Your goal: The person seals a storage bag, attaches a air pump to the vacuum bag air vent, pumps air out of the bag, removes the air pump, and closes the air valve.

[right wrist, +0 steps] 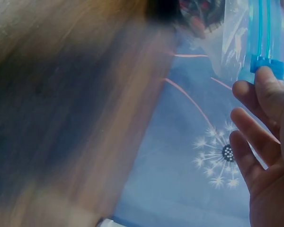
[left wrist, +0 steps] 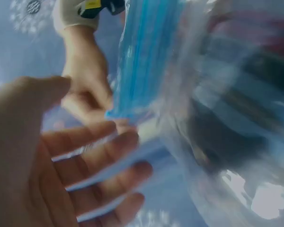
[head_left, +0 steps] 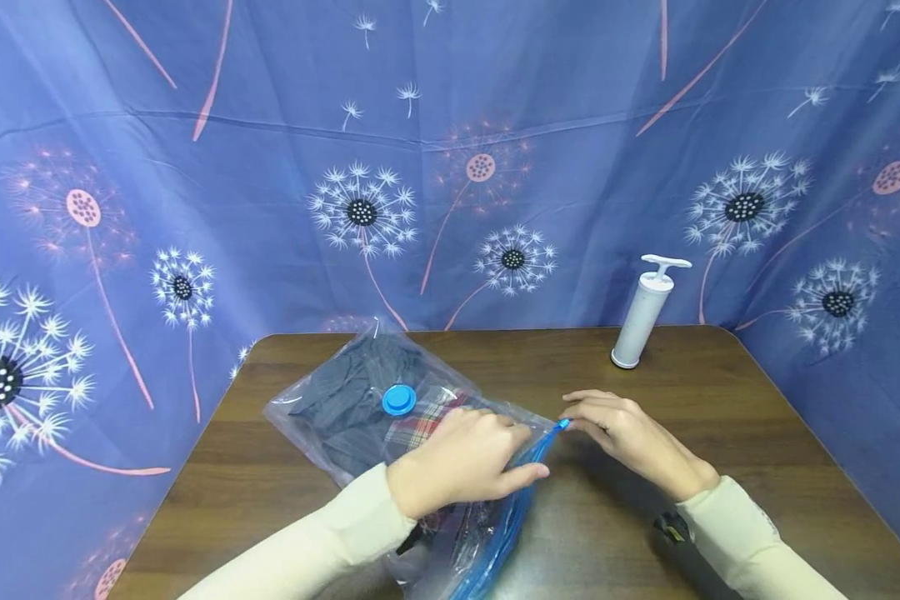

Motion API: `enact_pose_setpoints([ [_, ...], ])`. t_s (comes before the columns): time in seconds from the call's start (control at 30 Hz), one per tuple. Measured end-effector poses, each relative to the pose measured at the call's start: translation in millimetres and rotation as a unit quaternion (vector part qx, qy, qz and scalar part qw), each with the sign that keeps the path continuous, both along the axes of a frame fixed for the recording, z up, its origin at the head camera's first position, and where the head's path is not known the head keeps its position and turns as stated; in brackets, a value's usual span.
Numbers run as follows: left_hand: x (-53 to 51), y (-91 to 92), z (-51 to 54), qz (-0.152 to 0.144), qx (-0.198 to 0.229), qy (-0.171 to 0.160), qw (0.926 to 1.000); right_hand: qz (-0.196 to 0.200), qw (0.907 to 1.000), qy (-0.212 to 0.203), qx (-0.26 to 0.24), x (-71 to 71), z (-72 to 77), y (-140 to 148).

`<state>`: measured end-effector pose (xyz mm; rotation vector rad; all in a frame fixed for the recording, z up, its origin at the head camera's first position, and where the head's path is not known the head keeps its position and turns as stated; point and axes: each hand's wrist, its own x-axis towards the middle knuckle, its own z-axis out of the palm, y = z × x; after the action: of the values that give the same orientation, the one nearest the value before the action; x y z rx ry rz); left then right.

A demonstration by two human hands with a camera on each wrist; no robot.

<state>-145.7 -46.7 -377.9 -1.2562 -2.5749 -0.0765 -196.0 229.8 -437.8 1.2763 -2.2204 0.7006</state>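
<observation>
A clear plastic bag point(head_left: 311, 417) with dark and plaid clothes inside lies slanted on the table, a round blue valve point(head_left: 399, 399) on its top. Its blue zip edge point(head_left: 512, 517) runs along the right side. At the far corner of that edge my right hand point(head_left: 630, 437) pinches the blue slider point(right wrist: 269, 67) between thumb and index finger, the other fingers loosely bent. My left hand point(head_left: 468, 458) is over the bag beside the zip edge, its fingers relaxed and spread in the left wrist view point(left wrist: 90, 165), gripping nothing.
A white hand pump point(head_left: 642, 317) stands upright near the back right edge of the wooden table point(head_left: 750, 417). Behind the table hangs a blue curtain point(head_left: 607, 167) with dandelion prints.
</observation>
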Motion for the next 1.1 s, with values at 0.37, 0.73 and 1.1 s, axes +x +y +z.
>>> enact_pose_setpoints([
  [0.37, -15.2, 61.5, -6.4, 0.068, -0.119, 0.036, 0.9899, 0.019, 0.9998, -0.009, -0.002, 11.8, -6.6, -3],
  [0.73, -23.3, 67.7, -1.1, 0.051, -0.127, 0.133, 0.9816, 0.027, 0.9994, 0.021, -0.003, 6.2, 2.0, -6],
  [1.1, -28.4, 71.3, 1.2, 0.050, -0.084, 0.054, 0.9937, 0.006, 0.9997, 0.024, 0.009, 1.8, -4.4, -4],
])
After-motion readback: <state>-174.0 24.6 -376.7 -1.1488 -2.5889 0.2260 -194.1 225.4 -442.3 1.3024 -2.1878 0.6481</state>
